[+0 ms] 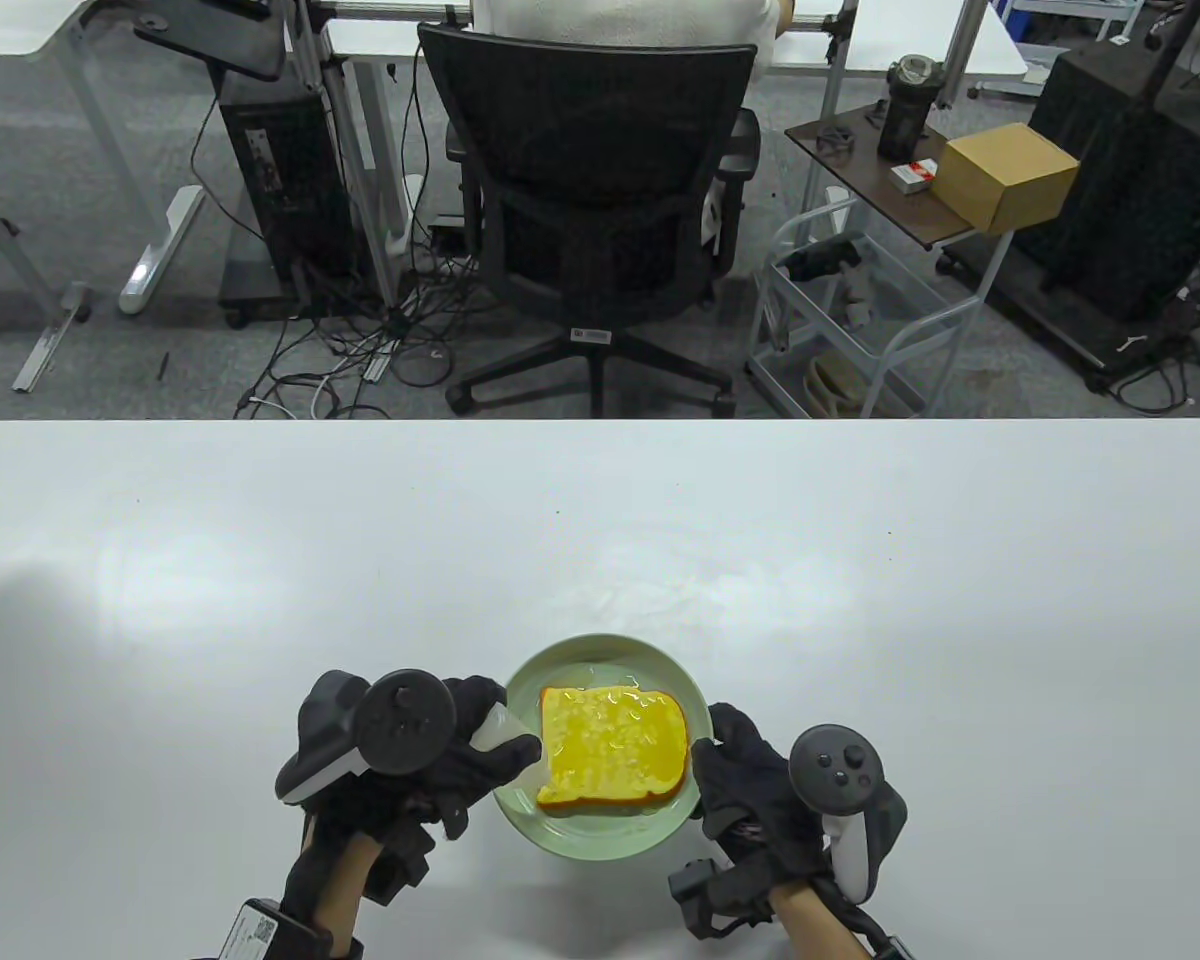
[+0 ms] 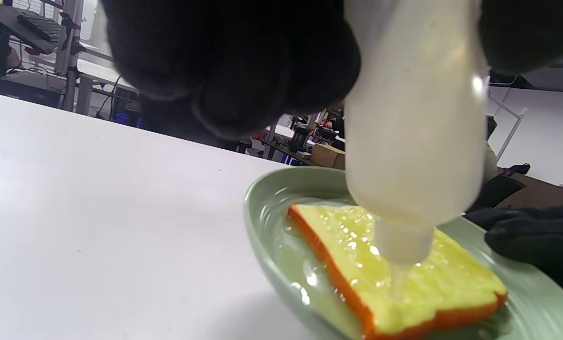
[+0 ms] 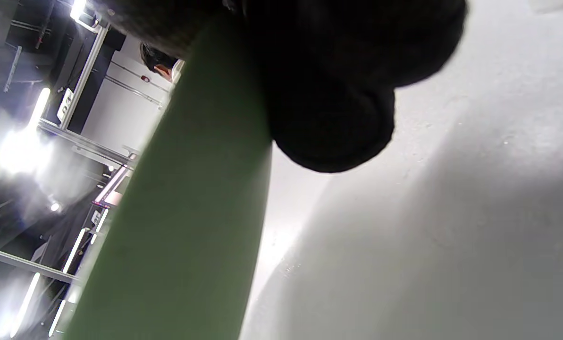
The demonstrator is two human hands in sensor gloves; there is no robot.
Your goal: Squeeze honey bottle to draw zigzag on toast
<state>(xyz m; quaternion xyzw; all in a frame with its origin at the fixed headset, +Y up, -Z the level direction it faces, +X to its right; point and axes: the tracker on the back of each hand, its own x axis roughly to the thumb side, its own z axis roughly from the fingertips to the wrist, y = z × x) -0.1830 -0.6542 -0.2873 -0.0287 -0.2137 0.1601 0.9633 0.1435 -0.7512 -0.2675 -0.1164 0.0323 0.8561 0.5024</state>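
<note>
Now your left hand [image 1: 415,750] grips the honey bottle [image 2: 413,123], nozzle down over the toast [image 1: 612,745] on the green plate [image 1: 600,840]; soft, light plastic, likely slick; squeeze mid-body; your right hand [image 1: 750,790] pinches the plate rim on the table [image 1: 260,560].

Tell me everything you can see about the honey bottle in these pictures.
The honey bottle is a soft-looking, translucent whitish squeeze bottle with a rounded shoulder and a short nozzle. The left hand grips its body and holds it upside down, nozzle downward, over the toast. In the left wrist view a thin pale thread of honey seems to run from the nozzle to the glossy toast surface. The nozzle itself hangs just above the toast. Its base is hidden by the glove.
</note>
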